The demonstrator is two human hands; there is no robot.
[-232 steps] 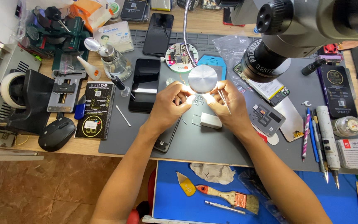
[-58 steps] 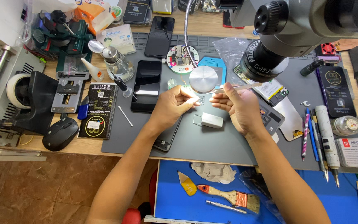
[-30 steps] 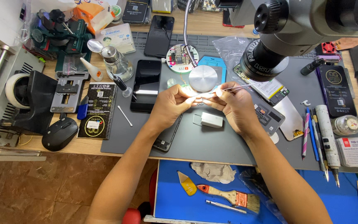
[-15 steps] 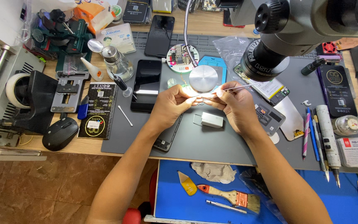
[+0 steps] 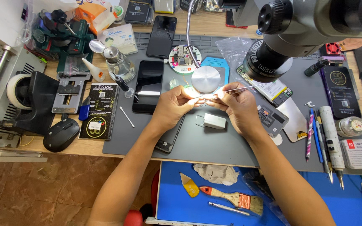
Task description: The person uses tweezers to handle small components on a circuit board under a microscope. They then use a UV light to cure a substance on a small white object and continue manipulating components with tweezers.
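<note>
Since half a second ago, little has moved — both hands stay under the lamp [image 5: 205, 78]. Right hand [image 5: 237, 109] grips tweezers [image 5: 241, 88]; left hand [image 5: 173, 106] pinches a tiny part [image 5: 201, 98], mid-placement. Next calls for steadiness.

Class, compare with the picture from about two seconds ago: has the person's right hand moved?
Yes. The right hand with its tweezers has shifted left toward the left hand, closing the gap under the round lamp head.
</note>
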